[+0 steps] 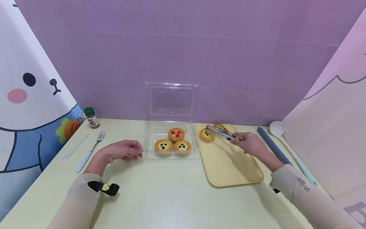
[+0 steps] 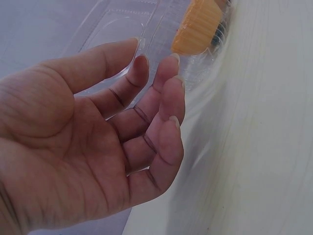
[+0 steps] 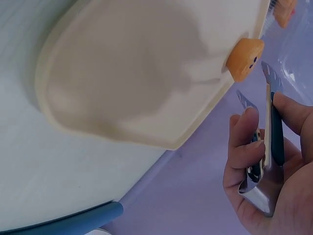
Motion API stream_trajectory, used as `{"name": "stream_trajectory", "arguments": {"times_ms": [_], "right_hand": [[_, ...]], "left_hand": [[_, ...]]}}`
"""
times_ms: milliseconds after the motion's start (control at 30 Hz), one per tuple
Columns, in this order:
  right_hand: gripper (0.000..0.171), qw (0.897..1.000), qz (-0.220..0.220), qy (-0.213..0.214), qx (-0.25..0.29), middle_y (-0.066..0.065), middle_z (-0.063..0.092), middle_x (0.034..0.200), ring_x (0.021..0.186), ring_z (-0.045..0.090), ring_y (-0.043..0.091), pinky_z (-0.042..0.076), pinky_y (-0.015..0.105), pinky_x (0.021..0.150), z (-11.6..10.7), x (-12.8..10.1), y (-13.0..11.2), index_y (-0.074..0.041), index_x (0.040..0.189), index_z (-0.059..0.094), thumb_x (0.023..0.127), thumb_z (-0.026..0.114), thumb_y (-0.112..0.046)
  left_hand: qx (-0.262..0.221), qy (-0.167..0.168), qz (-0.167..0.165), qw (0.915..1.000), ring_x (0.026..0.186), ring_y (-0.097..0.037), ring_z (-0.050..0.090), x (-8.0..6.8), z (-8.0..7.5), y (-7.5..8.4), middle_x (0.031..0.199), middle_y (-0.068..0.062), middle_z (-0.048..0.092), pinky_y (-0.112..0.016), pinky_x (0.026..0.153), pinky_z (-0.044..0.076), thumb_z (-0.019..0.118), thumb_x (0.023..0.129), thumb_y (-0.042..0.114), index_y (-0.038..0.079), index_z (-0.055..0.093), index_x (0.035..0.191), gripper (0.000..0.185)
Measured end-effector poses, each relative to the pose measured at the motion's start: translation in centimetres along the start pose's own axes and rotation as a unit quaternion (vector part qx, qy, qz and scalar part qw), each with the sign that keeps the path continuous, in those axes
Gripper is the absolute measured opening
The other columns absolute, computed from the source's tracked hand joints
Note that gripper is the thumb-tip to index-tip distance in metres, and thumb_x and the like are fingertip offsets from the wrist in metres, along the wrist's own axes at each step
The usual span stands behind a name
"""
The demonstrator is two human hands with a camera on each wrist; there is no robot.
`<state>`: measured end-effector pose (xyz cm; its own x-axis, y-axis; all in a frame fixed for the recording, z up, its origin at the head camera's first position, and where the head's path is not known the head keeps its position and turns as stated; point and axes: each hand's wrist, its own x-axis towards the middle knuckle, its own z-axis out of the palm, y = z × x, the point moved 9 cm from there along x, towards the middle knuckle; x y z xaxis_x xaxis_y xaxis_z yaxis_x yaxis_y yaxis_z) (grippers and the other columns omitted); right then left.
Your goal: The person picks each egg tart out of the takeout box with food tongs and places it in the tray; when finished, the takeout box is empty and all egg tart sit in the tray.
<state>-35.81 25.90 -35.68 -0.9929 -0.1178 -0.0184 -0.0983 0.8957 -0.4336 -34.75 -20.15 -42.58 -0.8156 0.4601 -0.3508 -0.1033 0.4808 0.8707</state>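
Three tarts (image 1: 172, 143) sit in the clear clamshell box (image 1: 148, 140) in front of me, its lid (image 1: 171, 100) standing open against the purple backdrop. A fourth tart (image 1: 206, 135) rests at the far left corner of the yellow tray (image 1: 228, 165), close to that tray's rim and just beside the box's right wall.

My right hand (image 1: 251, 143) grips the tongs (image 1: 221, 131), fingers and thumb curled round the handles. The tong tips are parted and sit right by the fourth tart; I cannot tell whether they touch it. The right wrist view shows the tips (image 3: 269, 78) just beside the tart (image 3: 244, 58), near the tray's edge (image 3: 161, 142).

My left hand (image 1: 124, 151) rests on the bench (image 1: 171, 197), holding nothing, fingers loosely bent, fingertips just beside the box's left wall. In the left wrist view the fingers (image 2: 164, 98) lie near the clear plastic, with a tart (image 2: 198, 27) behind it.

Most of the tray is bare, and the bench near me is open. Well to the left lie a fork (image 1: 90, 151) and a clear plastic utensil (image 1: 74, 148), with a spice jar (image 1: 91, 117) at the back edge. To the right of the tray lie a dark blue strip (image 1: 273, 146) and a pale spoon (image 1: 281, 136), near the bench's right edge.
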Motion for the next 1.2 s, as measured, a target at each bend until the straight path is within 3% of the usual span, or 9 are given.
{"name": "stream_trajectory", "arguments": {"times_ms": [233,400,700,1033,1200], "right_hand": [[0.062,0.999,-0.019,0.027,0.009,0.0,0.054,0.056,0.056,0.066,0.024,0.046,0.033,0.055,-0.7,0.1,-0.7,-0.008,0.144,0.054,0.096,0.064,-0.045],[0.062,0.999,-0.026,0.035,0.009,0.001,0.055,0.056,0.053,0.064,0.017,0.046,0.033,0.057,-0.8,0.0,-1.7,-0.012,0.144,0.054,0.095,0.064,-0.047],[0.061,0.998,-0.025,0.016,0.053,-0.002,0.051,0.058,0.053,0.06,0.017,0.047,0.033,0.053,0.3,0.0,-4.3,-0.013,0.145,0.054,0.094,0.066,-0.046],[0.056,0.998,-0.044,-0.008,0.047,-0.003,0.05,0.056,0.053,0.06,0.016,0.048,0.033,0.055,1.4,0.1,-8.1,-0.019,0.144,0.055,0.095,0.066,-0.044],[0.053,0.998,-0.059,-0.008,0.026,-0.001,0.057,0.061,0.051,0.058,0.014,0.047,0.032,0.052,1.6,0.5,-9.7,-0.021,0.142,0.058,0.094,0.068,-0.041]], "left_hand": [[0.001,0.001,-0.001,1.0,0.097,-0.023,0.064,-0.1,-0.1,-0.1,0.107,-0.007,0.068,-0.036,0.082,0.052,0.057,0.101,0.025,0.005,0.06,0.11,0.022],[0.001,0.0,0.0,1.0,0.097,-0.023,0.064,-0.1,-0.1,-0.2,0.107,-0.007,0.068,-0.036,0.083,0.052,0.058,0.101,0.026,0.005,0.06,0.11,0.022],[0.002,0.0,-0.003,1.0,0.098,-0.023,0.064,0.0,0.0,-0.2,0.107,-0.007,0.067,-0.037,0.083,0.052,0.057,0.101,0.025,0.005,0.06,0.111,0.022],[0.005,0.003,-0.004,1.0,0.098,-0.024,0.064,0.0,0.0,0.0,0.107,-0.007,0.068,-0.036,0.083,0.052,0.057,0.101,0.025,0.003,0.059,0.112,0.024],[0.007,0.006,-0.006,0.9999,0.098,-0.023,0.064,0.0,-0.1,0.1,0.107,-0.007,0.068,-0.036,0.083,0.052,0.058,0.101,0.025,0.001,0.058,0.115,0.027]]}}
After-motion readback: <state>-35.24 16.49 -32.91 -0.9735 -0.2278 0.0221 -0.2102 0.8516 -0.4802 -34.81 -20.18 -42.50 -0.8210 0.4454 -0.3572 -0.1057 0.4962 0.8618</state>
